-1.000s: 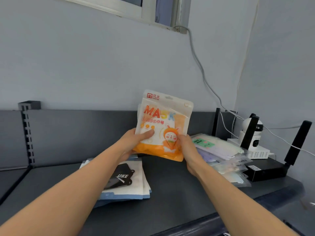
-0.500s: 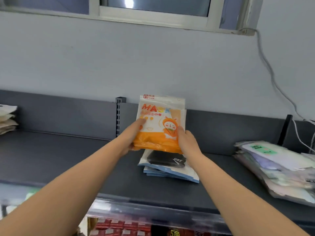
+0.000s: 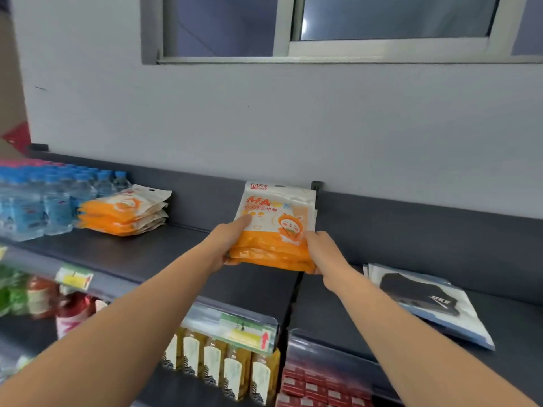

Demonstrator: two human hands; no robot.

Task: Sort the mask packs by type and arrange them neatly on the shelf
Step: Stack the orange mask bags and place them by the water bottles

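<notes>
Orange mask packs: small bundle, upright, clamped between left hand and right hand, each grip closed on a lower corner, just above the shelf. Step in hand, judged: carrying to like kind. Matching orange stack: well left of grip, beside water bottles. Black-mask packs: right of grip. Next: leftward carry, square alignment atop stack.
</notes>
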